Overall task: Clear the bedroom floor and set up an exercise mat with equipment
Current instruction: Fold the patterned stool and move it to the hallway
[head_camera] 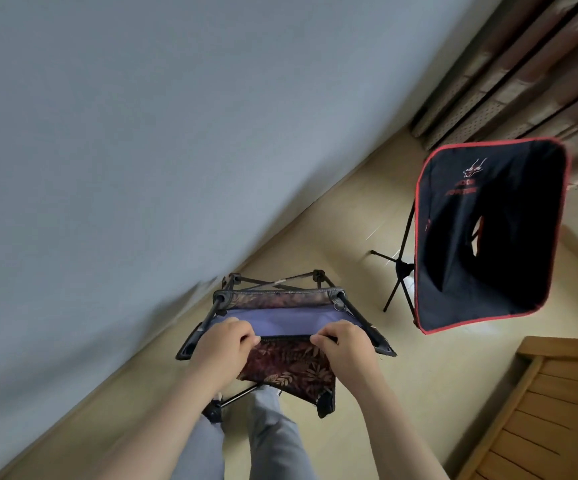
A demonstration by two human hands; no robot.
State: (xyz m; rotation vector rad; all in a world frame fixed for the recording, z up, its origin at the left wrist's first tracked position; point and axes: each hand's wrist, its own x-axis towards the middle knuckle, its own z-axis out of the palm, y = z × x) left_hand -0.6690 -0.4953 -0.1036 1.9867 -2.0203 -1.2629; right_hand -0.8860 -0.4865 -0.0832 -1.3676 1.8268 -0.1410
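Observation:
A small folding camp chair [286, 320] with a dark leaf-patterned fabric and a purple seat hangs in front of me above the floor, near the wall. My left hand [225, 344] grips the near fabric edge on the left. My right hand [341, 346] grips the same edge on the right. The chair's black legs stick out behind and below. A second folding chair [485, 233], black with red trim, stands on the floor to the right on thin black legs.
A grey-white wall [125, 150] fills the left half. Beige floor [360, 209] runs between the wall and the chairs. Striped curtains [509, 71] hang at the upper right. A wooden slatted piece of furniture [550, 410] sits at the lower right. My legs show below.

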